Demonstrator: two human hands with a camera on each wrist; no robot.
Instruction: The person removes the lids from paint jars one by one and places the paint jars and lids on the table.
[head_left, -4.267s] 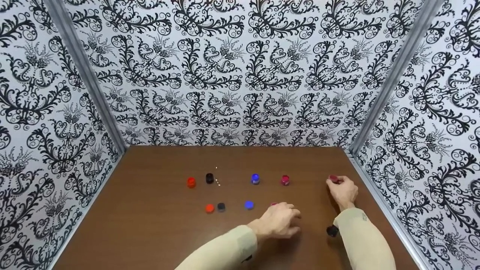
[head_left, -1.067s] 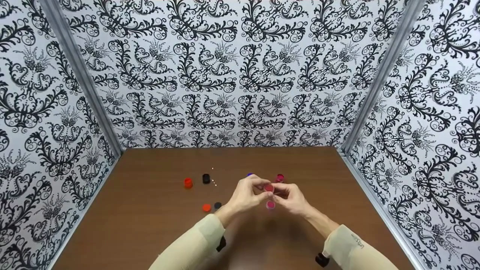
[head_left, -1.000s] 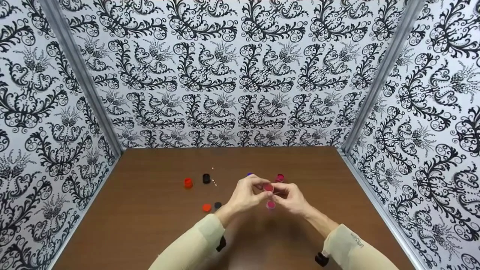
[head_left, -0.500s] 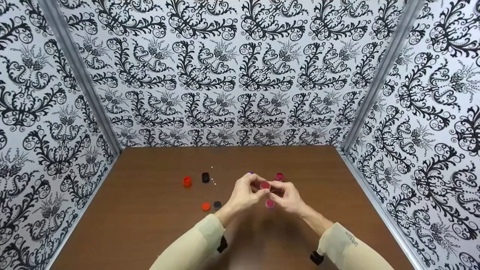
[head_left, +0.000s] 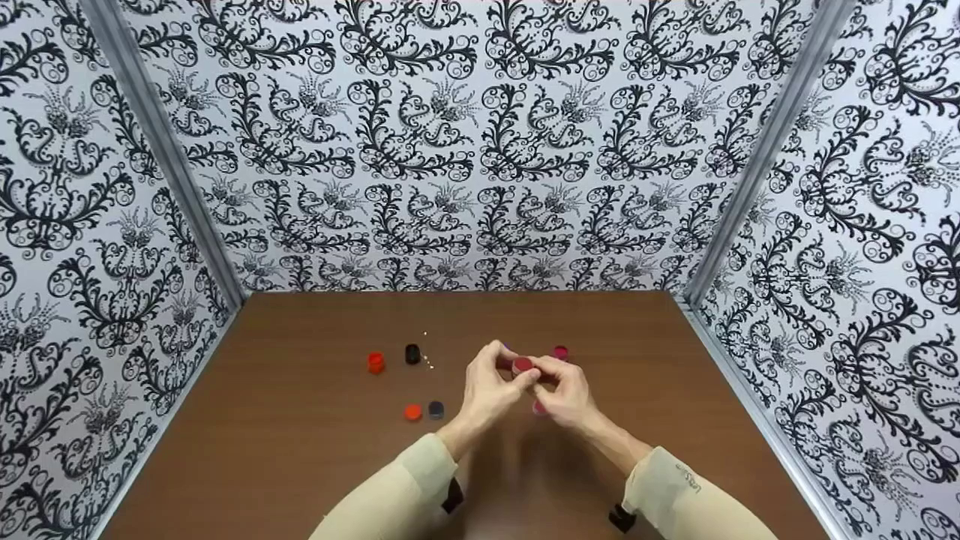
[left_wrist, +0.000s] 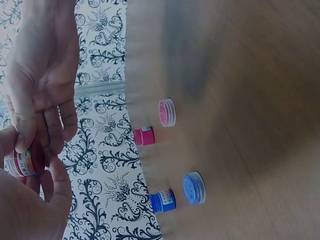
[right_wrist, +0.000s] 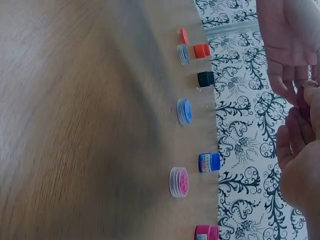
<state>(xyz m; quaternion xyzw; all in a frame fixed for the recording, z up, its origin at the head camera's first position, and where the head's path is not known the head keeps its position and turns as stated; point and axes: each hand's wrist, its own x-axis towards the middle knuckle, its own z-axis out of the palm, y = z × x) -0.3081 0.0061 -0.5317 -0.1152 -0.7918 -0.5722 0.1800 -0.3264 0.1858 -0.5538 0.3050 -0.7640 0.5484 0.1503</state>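
Both hands meet above the middle of the table, around a small dark red paint jar (head_left: 522,365). My left hand (head_left: 487,386) grips it from the left, thumb and fingers around its side. From the right, the fingers of my right hand (head_left: 570,394) pinch it too. A printed label and red top of this jar (left_wrist: 27,161) show in the left wrist view. Below the hands lie a pink lid (left_wrist: 167,112) and a blue lid (left_wrist: 194,188). Behind them stand an open pink jar (head_left: 561,352) and a blue jar (left_wrist: 163,201), mostly hidden in the head view.
To the left stand an orange-red jar (head_left: 376,363) and a black jar (head_left: 412,354), with white specks (head_left: 427,361) beside it. Nearer lie an orange lid (head_left: 413,412) and a dark lid (head_left: 436,409). Patterned walls (head_left: 480,150) enclose the table (head_left: 300,450).
My right hand has brought the red jar from the far right to the middle. My left hand left the pink lid and took hold of the jar. Lately both drifted slightly left.
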